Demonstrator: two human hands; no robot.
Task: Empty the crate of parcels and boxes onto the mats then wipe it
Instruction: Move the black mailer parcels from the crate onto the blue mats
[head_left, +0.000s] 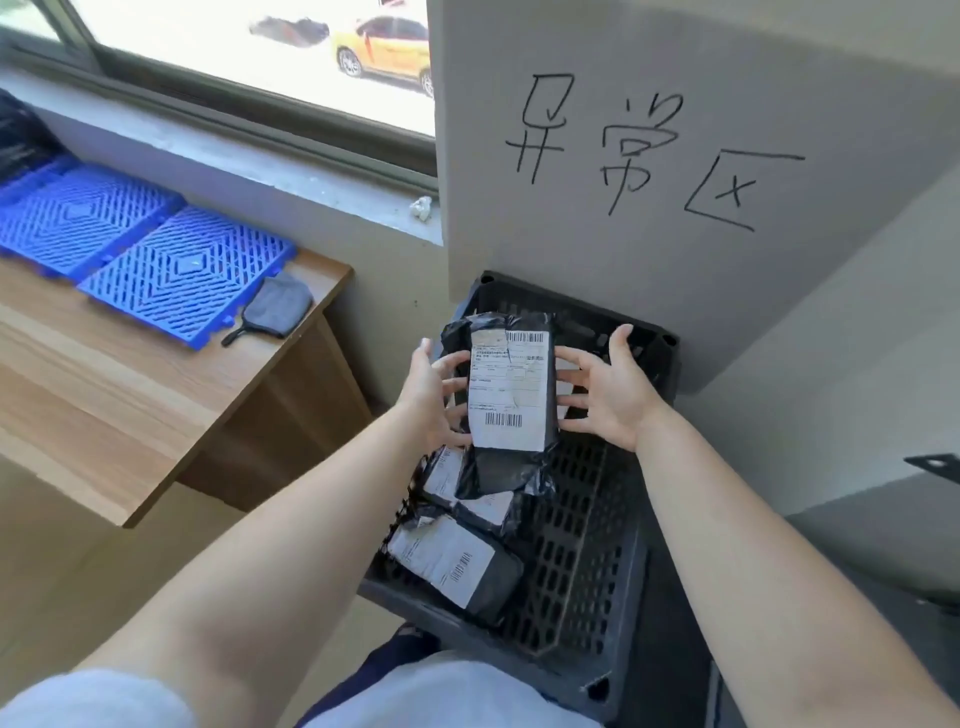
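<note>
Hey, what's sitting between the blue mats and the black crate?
In the head view, a grey cloth lies on the wooden table beside the blue mats; past the table edge, bare floor reaches the black crate.

Daylight flooded in through the window (249, 47), up and to the left of the left hand (431, 395), and the view outside was blown out to near-white — only a yellow car (387, 49) kept its colour. The tabletop (104, 374) left of that hand was evenly lit, with a soft shadow beneath its edge. The parcel (511, 384) between the hands was sharp enough for its barcodes to show, though the small print was unreadable. Wide-angle distortion bent the window frame and stretched both forearms near the bottom edge — the clothing there was soft and blurred.
</note>
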